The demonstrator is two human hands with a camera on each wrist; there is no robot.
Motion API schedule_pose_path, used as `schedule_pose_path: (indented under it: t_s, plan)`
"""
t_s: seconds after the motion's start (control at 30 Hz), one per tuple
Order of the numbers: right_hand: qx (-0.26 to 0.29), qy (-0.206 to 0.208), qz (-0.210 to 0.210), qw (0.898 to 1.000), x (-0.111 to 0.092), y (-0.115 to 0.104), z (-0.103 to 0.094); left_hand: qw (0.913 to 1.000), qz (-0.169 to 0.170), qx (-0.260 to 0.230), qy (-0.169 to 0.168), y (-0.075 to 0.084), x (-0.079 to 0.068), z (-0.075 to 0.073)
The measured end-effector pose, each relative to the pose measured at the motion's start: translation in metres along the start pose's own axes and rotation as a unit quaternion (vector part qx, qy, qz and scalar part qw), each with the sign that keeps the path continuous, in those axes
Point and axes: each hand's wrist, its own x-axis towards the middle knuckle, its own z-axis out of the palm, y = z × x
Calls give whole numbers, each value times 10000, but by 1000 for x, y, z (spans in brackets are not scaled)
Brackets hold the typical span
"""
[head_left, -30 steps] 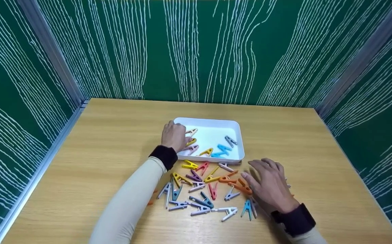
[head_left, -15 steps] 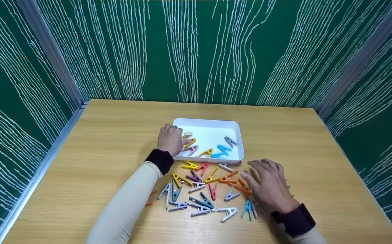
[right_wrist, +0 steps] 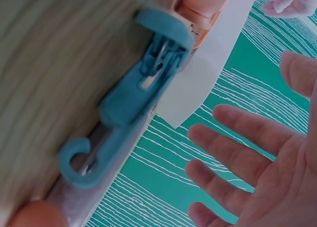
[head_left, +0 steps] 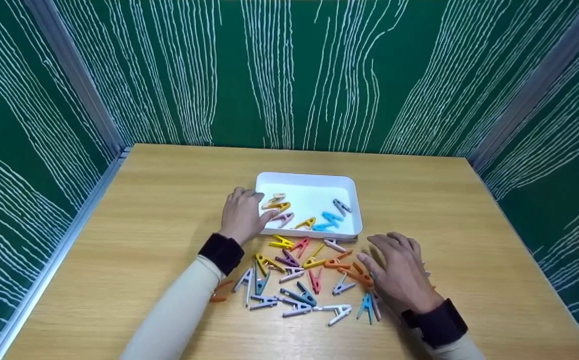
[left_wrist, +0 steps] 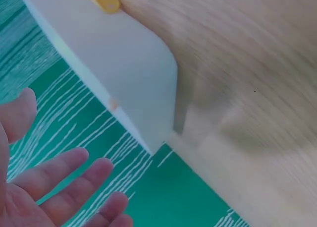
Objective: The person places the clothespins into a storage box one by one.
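We count a few plastic clothespins (head_left: 331,217) inside the white tray (head_left: 314,195) and many more on the wooden table (head_left: 169,200), so we judge the work only partway along, while left hand (head_left: 242,215) and right hand (head_left: 400,270) have fingers spread, pinching nothing.

Head view from above, facing forward and down over bench (head_left: 419,200), left-wrist view tilted, close on tray (left_wrist: 124,63), right-wrist view tilted, nearer still to blue clip (right_wrist: 126,100), green backdrop (head_left: 229,75) in all three
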Motion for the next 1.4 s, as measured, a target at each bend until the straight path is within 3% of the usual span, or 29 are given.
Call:
schedule_pose_path:
  t_s: [0.23,0.47,0.97,1.23,1.4]
  plan:
    - [22,201,-176,9996,-1,1,1,9993,136,-115,318,-8,-31,-3]
    - [0,148,-148,9998,-1,2,1,9984,181,-282,447,-17,-50,-1]
    - [45,165,-73,9998,1,6,-8,9981,42,-620,38,-21,-78,-1]
    - [43,441,-62,9990,1,29,-29,9989,187,-418,-119,-22,-87,-16]
    - [-129,109,347,9993,-1,47,-43,9988,246,-383,-181,-25,-92,-20]
